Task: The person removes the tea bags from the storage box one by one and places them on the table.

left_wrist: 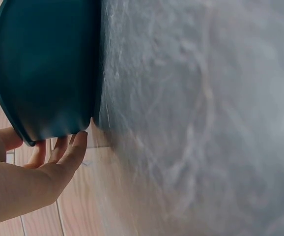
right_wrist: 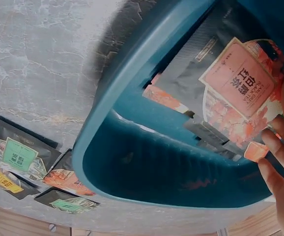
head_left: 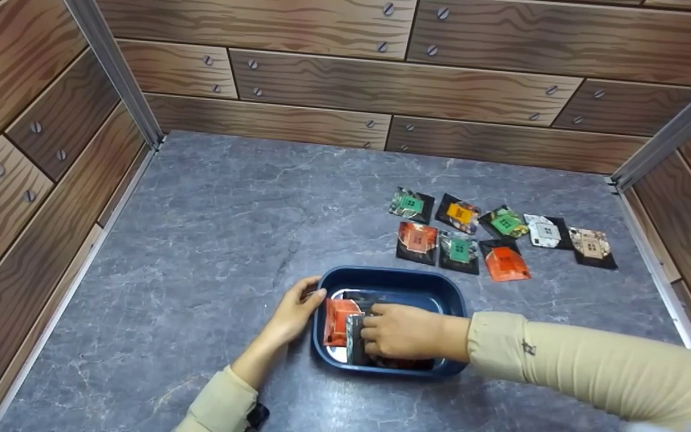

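A dark blue plastic tub [head_left: 390, 375] stands on the grey marbled table with several tea sachets in it. My left hand [head_left: 293, 312] grips the tub's left end, thumb at the rim and fingers against the outer wall [left_wrist: 43, 64]. Inside the tub my right hand [head_left: 402, 331] has bent fingers at the dark sachets. Right at these fingers, in the right wrist view, is a black sachet with a pink Earl Grey label [right_wrist: 238, 78]; I cannot tell whether they pinch it. A red-orange sachet [head_left: 336, 321] lies at the tub's left end.
Right of and behind the tub, several sachets lie face up in two rough rows, among them an orange-red one [head_left: 505, 262], a yellow-labelled one [head_left: 458, 213] and a beige one [head_left: 591, 246]. Wood-patterned panels [head_left: 321, 72] wall the table at the back and both sides.
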Tool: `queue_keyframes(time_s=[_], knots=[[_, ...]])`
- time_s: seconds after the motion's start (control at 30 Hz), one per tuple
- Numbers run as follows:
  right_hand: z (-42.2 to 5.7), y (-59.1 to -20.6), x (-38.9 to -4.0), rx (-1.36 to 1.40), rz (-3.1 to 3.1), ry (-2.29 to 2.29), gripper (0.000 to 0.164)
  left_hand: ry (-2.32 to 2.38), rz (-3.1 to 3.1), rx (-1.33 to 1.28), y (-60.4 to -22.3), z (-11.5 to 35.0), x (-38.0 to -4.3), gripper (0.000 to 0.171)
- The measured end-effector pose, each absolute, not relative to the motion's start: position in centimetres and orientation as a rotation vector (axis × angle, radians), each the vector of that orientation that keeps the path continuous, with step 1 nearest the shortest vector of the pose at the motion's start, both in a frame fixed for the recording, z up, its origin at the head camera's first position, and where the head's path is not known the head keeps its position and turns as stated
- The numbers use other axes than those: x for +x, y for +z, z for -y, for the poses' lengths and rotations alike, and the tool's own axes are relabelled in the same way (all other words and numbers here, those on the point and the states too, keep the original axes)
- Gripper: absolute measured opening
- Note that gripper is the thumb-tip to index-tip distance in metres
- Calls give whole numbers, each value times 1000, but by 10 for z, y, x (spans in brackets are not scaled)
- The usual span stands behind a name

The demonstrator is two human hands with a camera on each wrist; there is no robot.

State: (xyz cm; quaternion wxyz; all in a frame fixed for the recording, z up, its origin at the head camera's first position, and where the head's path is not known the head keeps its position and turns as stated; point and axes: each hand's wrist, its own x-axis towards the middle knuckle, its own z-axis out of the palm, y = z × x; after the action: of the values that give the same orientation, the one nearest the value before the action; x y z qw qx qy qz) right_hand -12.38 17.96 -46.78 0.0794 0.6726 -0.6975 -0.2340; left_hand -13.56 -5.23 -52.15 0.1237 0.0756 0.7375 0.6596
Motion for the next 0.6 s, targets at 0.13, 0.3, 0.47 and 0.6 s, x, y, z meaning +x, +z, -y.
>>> queue_keyframes(time_s=[0.13, 0.3, 0.47, 0.6], knots=[[-184, -461, -124, 1970, 2119, -685, 10, 1931, -2140, 227, -521, 52, -135, 39], [-190, -448, -125, 1917, 2166, -631, 8, 1921, -2146, 229, -519, 52, -134, 39], [-198, -434, -126, 1850, 2251, -500, 17, 1918, -2159, 244, -519, 52, -135, 39], [-206, -426, -127, 1769, 2262, -372, 21, 1922, -2155, 231, -520, 51, -134, 38]])
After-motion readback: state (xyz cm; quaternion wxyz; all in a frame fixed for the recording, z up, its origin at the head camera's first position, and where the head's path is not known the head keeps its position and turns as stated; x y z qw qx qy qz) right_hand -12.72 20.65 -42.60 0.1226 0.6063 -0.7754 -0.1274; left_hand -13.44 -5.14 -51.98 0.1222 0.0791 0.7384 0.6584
